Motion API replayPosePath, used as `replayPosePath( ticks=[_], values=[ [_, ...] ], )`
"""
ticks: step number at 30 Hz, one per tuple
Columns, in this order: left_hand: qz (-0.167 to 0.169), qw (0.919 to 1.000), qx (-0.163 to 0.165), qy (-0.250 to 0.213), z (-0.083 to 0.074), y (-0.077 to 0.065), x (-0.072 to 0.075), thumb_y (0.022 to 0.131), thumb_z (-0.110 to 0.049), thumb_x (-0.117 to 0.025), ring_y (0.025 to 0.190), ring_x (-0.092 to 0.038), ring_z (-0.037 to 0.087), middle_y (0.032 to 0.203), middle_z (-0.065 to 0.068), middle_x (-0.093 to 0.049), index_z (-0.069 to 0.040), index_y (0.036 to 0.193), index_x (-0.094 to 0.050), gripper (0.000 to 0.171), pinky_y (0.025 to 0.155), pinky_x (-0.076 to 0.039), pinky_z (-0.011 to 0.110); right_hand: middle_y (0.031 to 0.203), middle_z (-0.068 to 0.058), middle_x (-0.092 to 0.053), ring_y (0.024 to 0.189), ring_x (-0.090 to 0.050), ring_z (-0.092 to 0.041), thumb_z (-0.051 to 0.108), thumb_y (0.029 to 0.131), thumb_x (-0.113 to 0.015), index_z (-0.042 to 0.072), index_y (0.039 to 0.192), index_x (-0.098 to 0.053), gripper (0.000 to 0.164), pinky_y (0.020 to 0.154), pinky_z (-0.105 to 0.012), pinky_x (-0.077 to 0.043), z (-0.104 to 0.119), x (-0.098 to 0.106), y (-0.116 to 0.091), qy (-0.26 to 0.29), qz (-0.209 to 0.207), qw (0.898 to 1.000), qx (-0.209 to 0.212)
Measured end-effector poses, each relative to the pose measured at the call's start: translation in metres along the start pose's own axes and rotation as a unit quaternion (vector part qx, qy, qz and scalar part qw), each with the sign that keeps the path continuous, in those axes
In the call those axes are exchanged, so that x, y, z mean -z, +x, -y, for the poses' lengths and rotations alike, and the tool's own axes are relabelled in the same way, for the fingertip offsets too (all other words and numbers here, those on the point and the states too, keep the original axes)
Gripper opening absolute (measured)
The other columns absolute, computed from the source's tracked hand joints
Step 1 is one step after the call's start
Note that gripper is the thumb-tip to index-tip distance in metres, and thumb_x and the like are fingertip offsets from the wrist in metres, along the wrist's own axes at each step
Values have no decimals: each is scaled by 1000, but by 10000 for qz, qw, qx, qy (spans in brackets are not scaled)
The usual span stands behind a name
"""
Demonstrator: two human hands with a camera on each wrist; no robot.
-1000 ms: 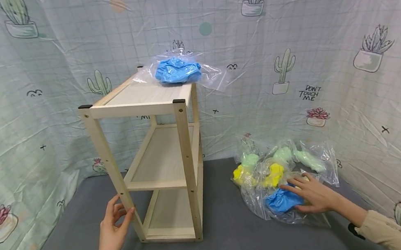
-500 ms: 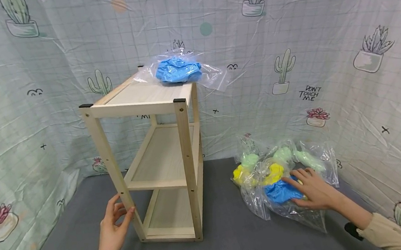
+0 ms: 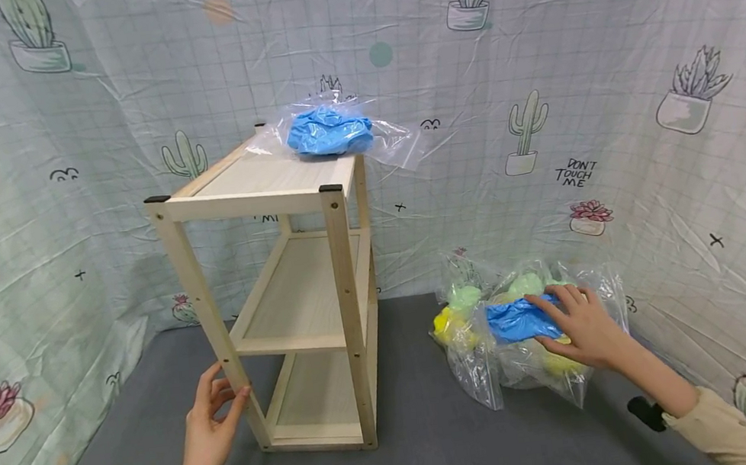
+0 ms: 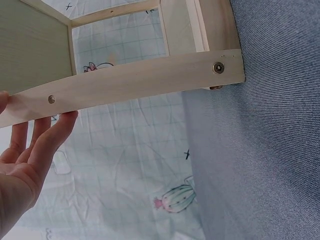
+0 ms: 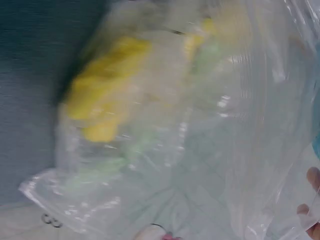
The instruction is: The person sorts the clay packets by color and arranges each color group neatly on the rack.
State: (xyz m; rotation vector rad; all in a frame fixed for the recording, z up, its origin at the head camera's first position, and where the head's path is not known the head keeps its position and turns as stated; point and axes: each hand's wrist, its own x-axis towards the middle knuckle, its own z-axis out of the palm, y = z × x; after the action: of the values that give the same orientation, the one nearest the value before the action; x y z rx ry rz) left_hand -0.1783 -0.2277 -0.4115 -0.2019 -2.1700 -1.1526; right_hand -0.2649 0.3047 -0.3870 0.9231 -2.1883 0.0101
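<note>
A three-tier wooden shelf stands left of centre. My left hand grips its near left post, thumb on one side and fingers on the other; the left wrist view shows the fingers against the post. At the right, my right hand holds a clear zip bag with a crumpled blue thing inside, raised over other bags. The right wrist view is blurred, with clear plastic across it and fingertips at the right edge. A similar blue-filled bag lies on the shelf's top.
Clear bags with yellow and pale green contents lie heaped under and behind my right hand. The grey cloth surface runs up to a cactus-print curtain at the back and sides.
My right hand has closed on the blue-filled bag and lifted it up and away from me, over the heap. The left hand and the shelf have stayed in place.
</note>
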Motion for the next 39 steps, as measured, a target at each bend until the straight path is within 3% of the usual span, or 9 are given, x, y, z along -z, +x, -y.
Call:
replayPosePath(
  ticks=[14,25,31,39],
  values=[
    [7,10000,65,12,-1,-2,-2,81,3,-61,77,-51,-14,86,-20,-53,-4,124,-42,47,54,-48,14,105,-27,-46,91,-42,-39,56,91,-27,6,122,-48,63,70,-52,-30,-4,39,61,-258,-1199,9923,-149],
    [-18,9999,40,-95,-3,-4,0,80,4,-61,76,-52,-14,85,-23,-52,-3,122,-43,46,52,-48,13,102,-25,-48,87,-42,-40,57,87,-39,8,118,-52,59,71,-52,-31,6,84,133,-24,-2182,9732,-726],
    [-34,9999,33,-107,-1,-4,1,80,5,-61,76,-52,-14,85,-24,-52,-2,123,-42,47,51,-48,14,101,-26,-48,86,-41,-39,57,87,-39,9,120,-51,60,69,-50,-32,17,107,174,28,-2356,9667,-995],
    [-91,9999,45,-127,-1,-2,-1,80,4,-61,75,-52,-14,85,-24,-51,-3,123,-42,48,51,-48,13,106,-25,-47,95,-40,-36,37,82,-55,11,123,-49,48,77,-47,-31,30,127,225,515,-2395,9600,-1357]
  ],
)
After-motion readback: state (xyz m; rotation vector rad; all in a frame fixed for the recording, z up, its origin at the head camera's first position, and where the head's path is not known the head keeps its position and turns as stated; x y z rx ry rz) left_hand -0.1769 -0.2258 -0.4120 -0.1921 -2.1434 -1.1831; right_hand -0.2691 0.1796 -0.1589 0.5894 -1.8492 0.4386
